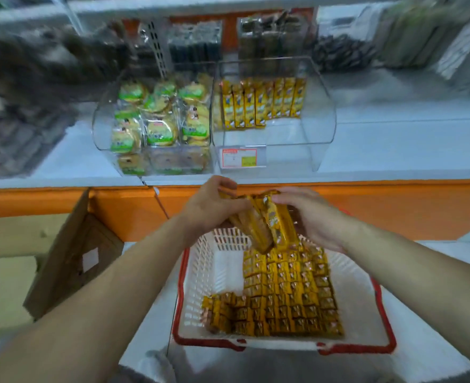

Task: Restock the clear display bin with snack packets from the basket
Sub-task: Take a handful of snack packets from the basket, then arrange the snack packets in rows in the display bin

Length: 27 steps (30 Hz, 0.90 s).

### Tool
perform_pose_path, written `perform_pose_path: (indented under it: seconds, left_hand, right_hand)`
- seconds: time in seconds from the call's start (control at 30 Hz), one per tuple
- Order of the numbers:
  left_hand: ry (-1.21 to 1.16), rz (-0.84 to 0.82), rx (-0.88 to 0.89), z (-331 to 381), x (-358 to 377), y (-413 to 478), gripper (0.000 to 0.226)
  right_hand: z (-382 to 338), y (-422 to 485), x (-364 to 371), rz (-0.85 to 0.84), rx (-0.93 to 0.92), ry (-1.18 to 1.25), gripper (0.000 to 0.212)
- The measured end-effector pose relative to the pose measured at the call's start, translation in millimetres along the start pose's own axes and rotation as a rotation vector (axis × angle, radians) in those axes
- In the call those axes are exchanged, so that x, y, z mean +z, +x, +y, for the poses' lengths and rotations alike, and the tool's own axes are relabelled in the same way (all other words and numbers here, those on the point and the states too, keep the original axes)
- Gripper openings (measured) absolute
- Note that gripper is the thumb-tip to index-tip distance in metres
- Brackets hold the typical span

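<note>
Nearest, below the fingers, sat the white basket (pixel 198 275) with a red rim. Yellow snack packets (pixel 286 294) stood packed in tight rows over its right and front parts, and its left rear corner showed bare floor.

Just above the basket's far end, the left hand (pixel 211 208) and right hand (pixel 311 217) met on a bundle of packets (pixel 267 225). The left fingers were curled round its upper end, and the right fingers were bent over it from the other side. The bundle hung tilted between them, its lower end pointing into the basket.

Left of the left fingers, a cardboard box (pixel 71 258) leaned open. Beyond the fingertips ran the orange shelf edge (pixel 394 205).

Farther still, straight ahead of the fingers, stood the clear display bin (pixel 322 120) with a price label (pixel 239 158) at its front. A row of yellow packets (pixel 261 103) stood upright along its back, and the front floor was bare. Touching its left side, a second clear bin (pixel 101 125) held green-labelled round cakes (pixel 159 128).
</note>
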<state>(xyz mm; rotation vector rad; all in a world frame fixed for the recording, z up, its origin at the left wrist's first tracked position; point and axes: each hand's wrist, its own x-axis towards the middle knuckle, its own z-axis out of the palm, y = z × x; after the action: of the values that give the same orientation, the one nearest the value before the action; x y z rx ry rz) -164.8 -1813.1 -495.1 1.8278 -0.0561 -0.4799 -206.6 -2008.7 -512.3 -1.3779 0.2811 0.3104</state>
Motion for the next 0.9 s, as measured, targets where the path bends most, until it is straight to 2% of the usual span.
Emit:
perform_pose_path:
  seconds: [0.13, 0.27, 0.33, 0.47, 0.63, 0.77, 0.9]
  left_hand:
    - [-0.144, 0.128, 0.065, 19, 4, -20, 0.051]
    - [-0.298, 0.297, 0.068, 15, 23, -26, 0.064]
    - [-0.317, 0.352, 0.068, 11, 32, -24, 0.069]
    - [-0.378, 0.431, 0.118, 14, 45, -15, 0.07]
    - [-0.474, 0.41, 0.127, 22, 56, -2, 0.058]
    - [-0.356, 0.375, 0.125, 24, 53, 7, 0.035]
    - [-0.283, 0.298, 0.108, 27, 43, 14, 0.048]
  right_hand:
    - [-22, -31, 20, 0.176, -0.041, 0.134, 0.025]
    - [-27, -40, 31, 0.252, -0.115, 0.237, 0.034]
    - [-25, -36, 34, 0.294, -0.113, 0.217, 0.035]
    - [-22, -24, 35, 0.33, -0.036, 0.171, 0.054]
    - [-24, -13, 34, 0.295, -0.045, 0.216, 0.045]
    - [-20, -8, 35, 0.278, -0.061, 0.143, 0.039]
    - [-20, -5, 31, 0.291, -0.085, 0.141, 0.036]
